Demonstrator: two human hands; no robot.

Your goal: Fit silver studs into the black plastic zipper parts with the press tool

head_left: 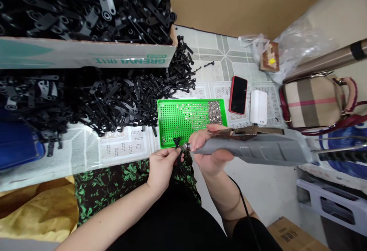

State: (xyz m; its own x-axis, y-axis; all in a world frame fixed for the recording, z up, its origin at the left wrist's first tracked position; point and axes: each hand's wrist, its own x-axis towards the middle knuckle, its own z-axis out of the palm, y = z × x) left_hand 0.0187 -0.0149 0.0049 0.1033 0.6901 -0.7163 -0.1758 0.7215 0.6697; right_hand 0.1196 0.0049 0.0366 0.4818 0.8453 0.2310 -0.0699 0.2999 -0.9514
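Note:
My left hand (pixel 161 166) is closed, pinching a small black plastic part (pixel 177 141) at the front edge of a green perforated tray (pixel 172 119). From the right, my right hand (pixel 210 155) is wrapped round a grey electric screwdriver (pixel 252 147), held level. Its tip meets or nearly meets the black part; the exact contact is too small to tell. Small silver screws (pixel 214 112) are heaped at the tray's right end, and others sit in the holes. Behind and left of the tray lies a heap of black plastic parts (pixel 129 100).
A carton (pixel 114 54) full of black parts stands at the back left. A blue bin (pixel 20 140) sits at the left edge. Right of the tray lie a red-cased phone (pixel 238 95), a white power bank (pixel 258 107) and a checked handbag (pixel 312 102). A cable (pixel 243 201) hangs by my right forearm.

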